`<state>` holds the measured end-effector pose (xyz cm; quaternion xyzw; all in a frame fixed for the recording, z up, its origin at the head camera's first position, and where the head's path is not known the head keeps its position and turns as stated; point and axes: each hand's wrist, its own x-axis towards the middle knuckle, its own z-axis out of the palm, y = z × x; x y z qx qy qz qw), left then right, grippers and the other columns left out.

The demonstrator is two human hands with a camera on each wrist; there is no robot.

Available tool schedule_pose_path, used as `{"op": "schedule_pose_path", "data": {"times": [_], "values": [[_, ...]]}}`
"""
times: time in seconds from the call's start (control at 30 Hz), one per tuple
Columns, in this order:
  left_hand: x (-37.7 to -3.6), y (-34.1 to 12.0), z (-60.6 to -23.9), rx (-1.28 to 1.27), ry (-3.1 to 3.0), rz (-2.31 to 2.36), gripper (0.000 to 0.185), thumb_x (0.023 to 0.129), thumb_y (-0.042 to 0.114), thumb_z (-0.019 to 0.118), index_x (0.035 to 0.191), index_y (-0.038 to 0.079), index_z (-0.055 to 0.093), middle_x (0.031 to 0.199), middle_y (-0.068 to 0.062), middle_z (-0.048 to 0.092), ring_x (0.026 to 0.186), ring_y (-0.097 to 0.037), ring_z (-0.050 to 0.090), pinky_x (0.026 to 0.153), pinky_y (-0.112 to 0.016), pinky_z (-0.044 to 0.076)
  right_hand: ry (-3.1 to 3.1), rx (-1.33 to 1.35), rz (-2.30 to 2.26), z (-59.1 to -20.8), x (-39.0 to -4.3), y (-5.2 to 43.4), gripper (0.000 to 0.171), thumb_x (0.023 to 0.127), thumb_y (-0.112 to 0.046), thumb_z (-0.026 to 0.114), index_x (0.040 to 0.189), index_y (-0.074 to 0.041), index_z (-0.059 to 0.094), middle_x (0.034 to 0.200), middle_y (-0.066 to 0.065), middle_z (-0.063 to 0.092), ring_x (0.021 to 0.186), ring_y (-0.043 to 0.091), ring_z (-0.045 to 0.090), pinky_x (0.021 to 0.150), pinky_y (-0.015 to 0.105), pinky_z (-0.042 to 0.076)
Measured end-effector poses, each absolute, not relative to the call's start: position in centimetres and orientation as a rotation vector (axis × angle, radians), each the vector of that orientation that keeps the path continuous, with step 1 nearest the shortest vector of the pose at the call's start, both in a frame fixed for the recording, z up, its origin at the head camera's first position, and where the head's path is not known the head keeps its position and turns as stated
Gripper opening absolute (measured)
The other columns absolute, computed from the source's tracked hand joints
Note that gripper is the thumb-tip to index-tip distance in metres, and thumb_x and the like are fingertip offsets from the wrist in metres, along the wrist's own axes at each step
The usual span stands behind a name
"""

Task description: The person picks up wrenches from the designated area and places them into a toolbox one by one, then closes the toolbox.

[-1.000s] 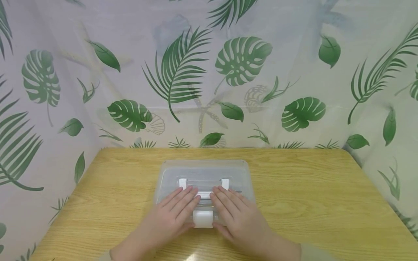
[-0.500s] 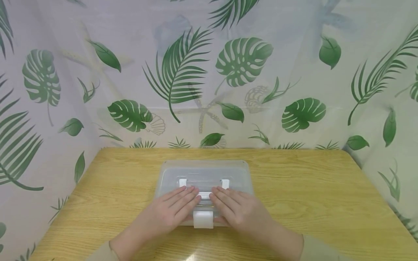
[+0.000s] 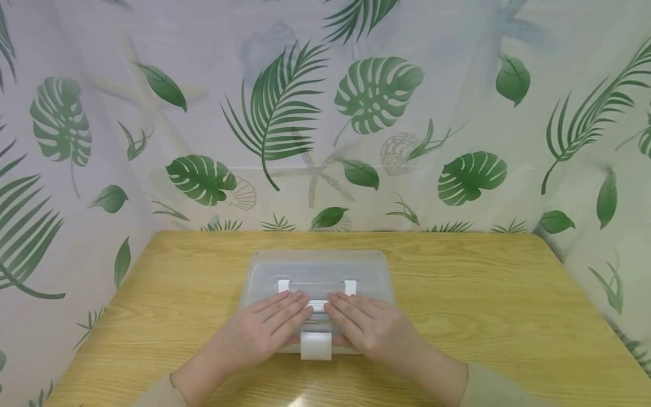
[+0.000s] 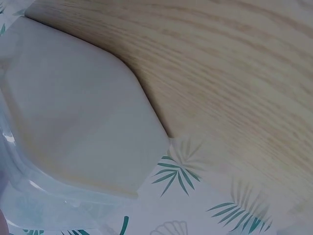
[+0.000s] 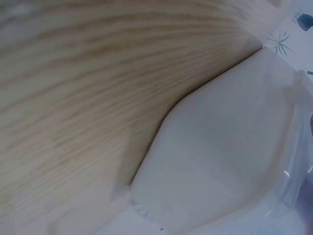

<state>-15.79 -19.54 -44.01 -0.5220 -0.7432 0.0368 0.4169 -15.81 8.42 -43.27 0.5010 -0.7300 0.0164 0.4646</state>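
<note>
Both hands slid slightly nearer since earlier frame. Left hand (image 3: 264,330), right hand (image 3: 373,328) flat, fingers straight, pressing lid of clear box (image 3: 317,271) mid-tabletop (image 3: 483,305). White latch (image 3: 316,345) between them. No readable writing.

Your box (image 3: 317,271) is clear, slightly frosted plastic, smooth, with opaque white plastic clips (image 3: 316,345) (matt-looking). It sits on a table (image 3: 483,305) of pale wood-grain finish, faintly glossy near you. The curtain (image 3: 325,113) behind looks like thin printed plastic sheet.
</note>
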Motion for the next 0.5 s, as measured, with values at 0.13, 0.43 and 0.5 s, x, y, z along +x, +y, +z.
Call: {"op": "schedule_pose_path", "data": {"times": [0.13, 0.43, 0.5], "values": [[-15.8, -19.56, -44.1, -1.312, -1.862, 0.093, 0.043, 0.117, 0.022, 0.037, 0.131, 0.001, 0.073, 0.132, -0.01, 0.077, 0.122, -0.019, 0.075, 0.105, -0.033, 0.061, -1.788, 1.21, 0.018, -43.38, -15.75, 8.26, 0.056, 0.117, -0.036, 0.036, 0.115, -0.002, 0.08, 0.112, 0.008, 0.083, 0.099, 0.018, 0.082, 0.081, 0.028, 0.067], [-15.55, -19.3, -44.39, -1.277, -1.882, 0.05, 0.047, 0.112, 0.035, 0.048, 0.132, 0.001, 0.072, 0.132, -0.012, 0.076, 0.122, -0.021, 0.075, 0.104, -0.034, 0.061, -1.822, 1.181, 0.045, -43.98, -15.48, 8.11, 0.06, 0.117, -0.041, 0.033, 0.118, -0.001, 0.078, 0.114, 0.01, 0.082, 0.102, 0.02, 0.081, 0.083, 0.03, 0.068], [-15.41, -19.23, -44.46, -1.273, -1.906, 0.011, 0.047, 0.112, 0.036, 0.047, 0.132, 0.001, 0.072, 0.132, -0.012, 0.076, 0.122, -0.021, 0.075, 0.103, -0.035, 0.062, -1.846, 1.188, 0.081, -44.06, -15.35, 8.13, 0.057, 0.117, -0.041, 0.036, 0.12, 0.0, 0.077, 0.117, 0.011, 0.082, 0.104, 0.021, 0.081, 0.085, 0.032, 0.068]]}}
